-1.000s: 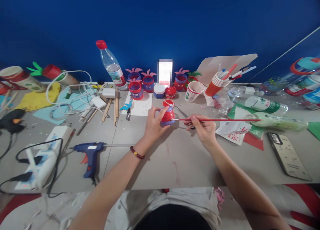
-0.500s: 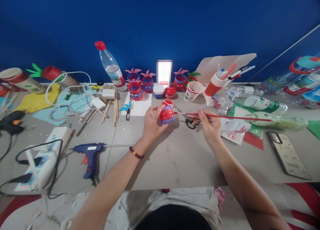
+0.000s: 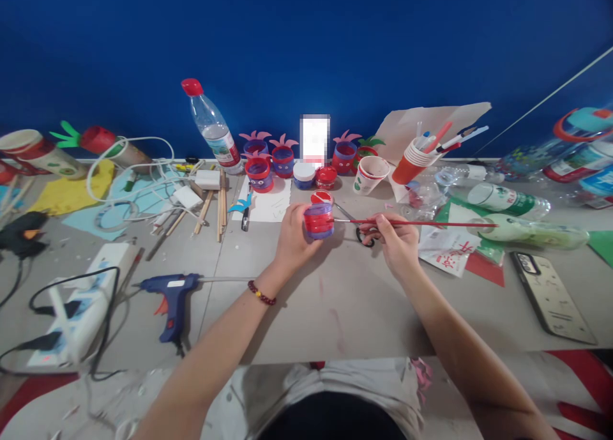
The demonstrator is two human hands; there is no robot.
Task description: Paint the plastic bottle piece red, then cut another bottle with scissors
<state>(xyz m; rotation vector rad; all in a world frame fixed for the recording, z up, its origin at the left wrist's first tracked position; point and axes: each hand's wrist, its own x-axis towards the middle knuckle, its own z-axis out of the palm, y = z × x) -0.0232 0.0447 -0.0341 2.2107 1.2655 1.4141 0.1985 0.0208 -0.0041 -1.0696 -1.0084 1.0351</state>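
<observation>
Raised above the middle of the table, my left hand (image 3: 291,237) grips a small cup (image 3: 319,222) painted red with purple bands. My right hand (image 3: 395,234) pinches a long red paintbrush (image 3: 431,223), held nearly level. Its tip points left and meets the cup's right side; the bristles are hard to make out. Scissors (image 3: 364,235) lie beneath the right hand, partly covered by it. Behind the cup are a red-smeared lid (image 3: 322,198), an open jar of red paint (image 3: 326,177) and a white-lidded jar (image 3: 304,175).
Painted cups with eyes (image 3: 259,174) and leaf-like tops stand along the blue wall. A glue gun (image 3: 172,299) and a power strip (image 3: 89,303) lie left. To the right are a paper cup (image 3: 371,174), a pen holder (image 3: 412,161), plastic bottles (image 3: 510,200) and a phone (image 3: 550,297).
The cup has turned in my left hand, so its opening faces more upward. My right hand and the brush have shifted slightly left.
</observation>
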